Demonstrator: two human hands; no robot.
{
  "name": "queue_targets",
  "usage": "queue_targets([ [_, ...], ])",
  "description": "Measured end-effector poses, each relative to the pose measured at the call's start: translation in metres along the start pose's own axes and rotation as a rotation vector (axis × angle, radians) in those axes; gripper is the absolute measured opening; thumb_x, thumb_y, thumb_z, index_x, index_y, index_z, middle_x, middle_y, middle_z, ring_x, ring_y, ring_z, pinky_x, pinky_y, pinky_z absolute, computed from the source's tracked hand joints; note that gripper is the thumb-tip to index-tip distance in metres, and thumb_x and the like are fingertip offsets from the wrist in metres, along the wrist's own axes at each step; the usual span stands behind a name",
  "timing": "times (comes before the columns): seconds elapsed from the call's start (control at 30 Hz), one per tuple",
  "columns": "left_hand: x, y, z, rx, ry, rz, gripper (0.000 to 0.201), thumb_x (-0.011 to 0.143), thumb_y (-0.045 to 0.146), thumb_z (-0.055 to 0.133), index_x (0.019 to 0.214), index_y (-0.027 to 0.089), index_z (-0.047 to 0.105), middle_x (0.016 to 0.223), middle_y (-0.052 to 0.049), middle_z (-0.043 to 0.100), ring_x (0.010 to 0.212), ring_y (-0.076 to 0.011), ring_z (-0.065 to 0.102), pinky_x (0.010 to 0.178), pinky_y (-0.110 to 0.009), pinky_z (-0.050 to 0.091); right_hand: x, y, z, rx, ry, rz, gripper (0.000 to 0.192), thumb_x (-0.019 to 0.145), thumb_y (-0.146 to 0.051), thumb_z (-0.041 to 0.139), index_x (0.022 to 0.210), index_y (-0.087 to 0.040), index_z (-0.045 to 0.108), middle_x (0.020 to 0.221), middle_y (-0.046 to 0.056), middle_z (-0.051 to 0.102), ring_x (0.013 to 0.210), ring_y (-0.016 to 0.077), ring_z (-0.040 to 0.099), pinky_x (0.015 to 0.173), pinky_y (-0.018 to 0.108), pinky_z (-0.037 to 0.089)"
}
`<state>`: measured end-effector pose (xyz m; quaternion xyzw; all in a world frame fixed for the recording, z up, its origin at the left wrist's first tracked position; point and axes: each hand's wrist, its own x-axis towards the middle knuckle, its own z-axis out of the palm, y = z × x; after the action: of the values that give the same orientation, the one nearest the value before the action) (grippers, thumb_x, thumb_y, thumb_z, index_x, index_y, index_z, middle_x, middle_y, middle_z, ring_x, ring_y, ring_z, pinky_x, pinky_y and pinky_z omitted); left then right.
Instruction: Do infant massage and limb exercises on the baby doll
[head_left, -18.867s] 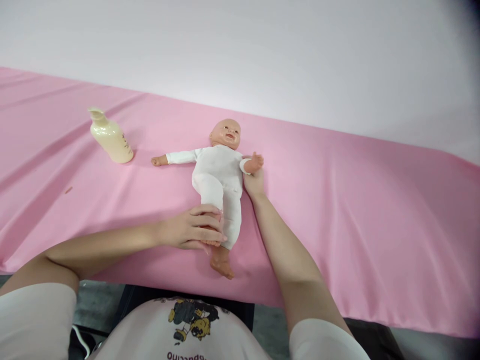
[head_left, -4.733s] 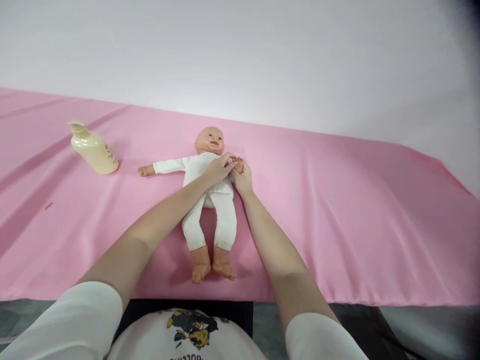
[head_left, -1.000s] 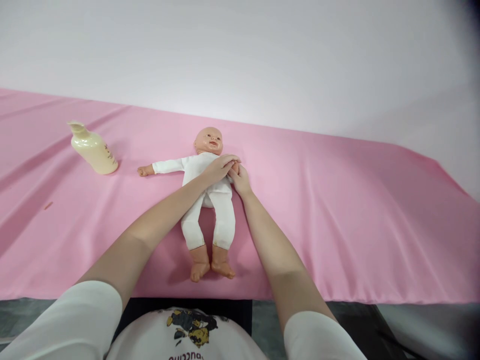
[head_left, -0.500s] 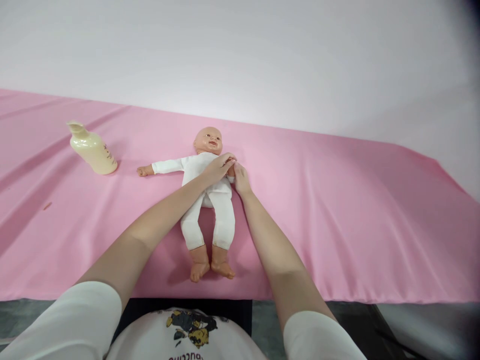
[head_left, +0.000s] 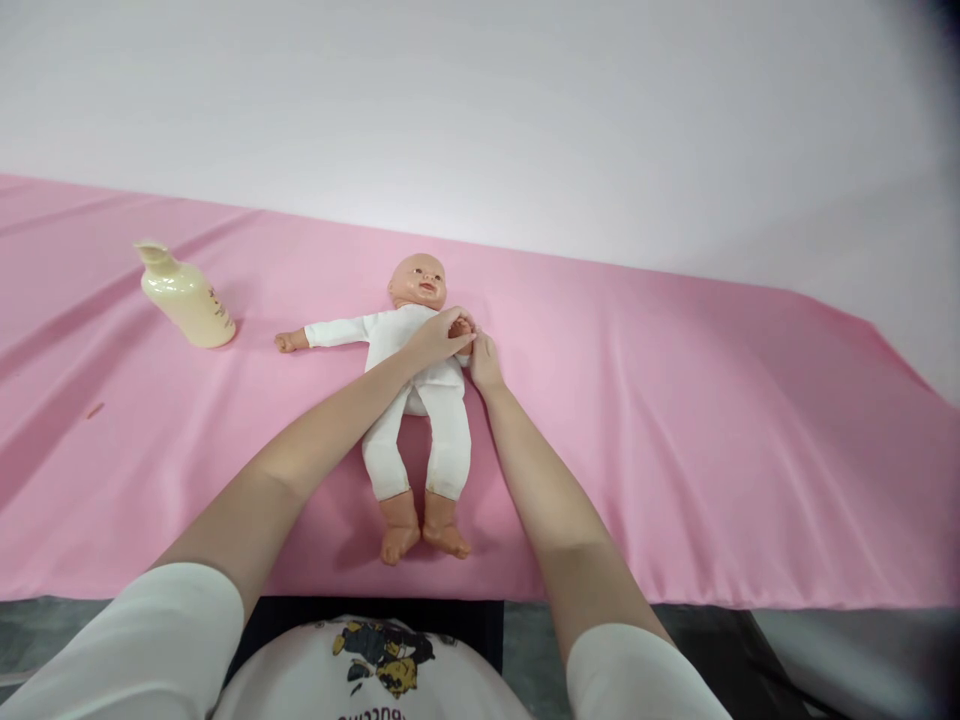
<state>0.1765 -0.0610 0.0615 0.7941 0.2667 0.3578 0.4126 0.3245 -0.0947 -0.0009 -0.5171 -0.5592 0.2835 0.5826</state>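
Both hands have barely moved since a moment ago; the right hand (head_left: pixel 485 362) has slid a tiny bit nearer and the doll's little hand (head_left: pixel 462 326) now peeks out between the two hands. Long before that, the left hand was down by the doll's leg, and now it is up by the doll's arm. The doll (head_left: pixel 417 380) lies flat on its back in the middle of the pink tabletop (head_left: pixel 675 420), with its head far and its bare feet near. It wears white clothes. One doll arm sticks out to the left, flat on the cloth. The left hand (head_left: pixel 439 338) reaches across the doll's chest, and its curled fingers hold the doll's other arm by the wrist. The right hand lies just beside the doll on the right, with its fingers touching that same arm from below; I cannot tell if it grips or only rests there. A cream bottle (head_left: pixel 187 297) stands well apart at the far left, leaning a bit.
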Motion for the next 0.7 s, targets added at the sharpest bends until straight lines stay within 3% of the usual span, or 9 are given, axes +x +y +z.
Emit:
queue_targets([
  [0.27,0.0004,-0.0033,0.0013,-0.020,0.001,-0.043,0.018,0.097,0.032,0.050,0.098,0.018,0.060,0.090,-0.002,0.068,0.085,-0.0152,0.062,0.081,-0.028,0.048,0.0055,0.0032,-0.0012,0.098,-0.010,0.033,0.058,0.093,-0.068,0.047,0.105,-0.020,0.078,0.107,0.007,0.081,0.107,0.0260,0.073,0.104,0.044,0.055],
  [0.5,0.0002,-0.0023,0.0027,0.007,0.032,-0.010,0.013,0.092,0.028,0.050,0.099,0.018,0.056,0.098,-0.004,0.067,0.095,-0.0173,0.063,0.089,-0.032,0.049,0.0091,0.0068,-0.0058,0.094,-0.072,-0.022,0.043,0.089,-0.054,0.054,0.102,-0.021,0.079,0.112,0.005,0.080,0.109,0.0249,0.071,0.103,0.042,0.054],
  [0.7,-0.0030,0.0054,0.0015,0.053,-0.036,-0.033,0.019,0.077,0.017,0.061,0.096,0.019,0.059,0.093,-0.003,0.067,0.090,-0.0199,0.063,0.084,-0.034,0.051,0.0082,0.0042,-0.0029,0.196,0.002,0.107,0.039,0.085,-0.053,0.057,0.092,-0.020,0.077,0.100,0.005,0.081,0.103,0.0253,0.073,0.096,0.041,0.058],
])
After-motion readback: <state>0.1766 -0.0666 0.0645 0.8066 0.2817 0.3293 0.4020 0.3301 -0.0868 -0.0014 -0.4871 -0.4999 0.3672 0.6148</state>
